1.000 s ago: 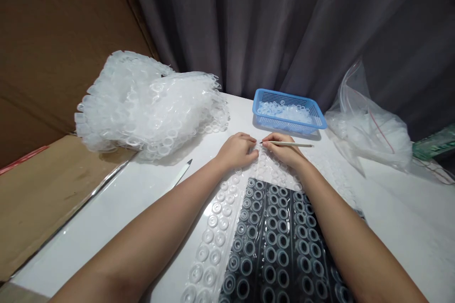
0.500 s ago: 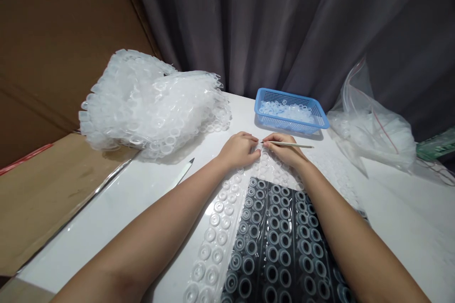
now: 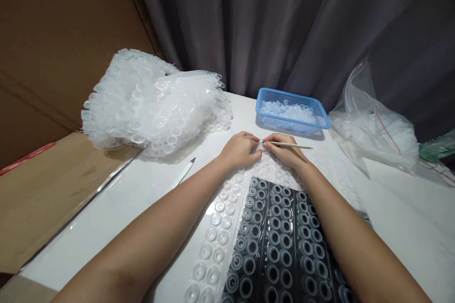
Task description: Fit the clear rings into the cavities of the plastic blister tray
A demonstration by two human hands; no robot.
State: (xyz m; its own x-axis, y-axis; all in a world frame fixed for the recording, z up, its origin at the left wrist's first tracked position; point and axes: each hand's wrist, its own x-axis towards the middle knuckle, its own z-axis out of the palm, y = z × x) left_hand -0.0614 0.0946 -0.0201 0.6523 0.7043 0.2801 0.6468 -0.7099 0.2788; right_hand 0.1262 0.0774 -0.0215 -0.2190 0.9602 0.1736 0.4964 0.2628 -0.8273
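A heap of clear plastic (image 3: 156,109) on the left; next, the left hand (image 3: 241,149), half-curled, rests on clear ring strips (image 3: 266,169), any grip impossible to tell; the right hand (image 3: 285,150) pinches a thin stick (image 3: 296,145), dark tip beside the left fingers; beyond, a blue basket (image 3: 284,123).

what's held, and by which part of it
The right hand holds a thin pale stick near its dark tip. Whether the left hand holds anything cannot be told.
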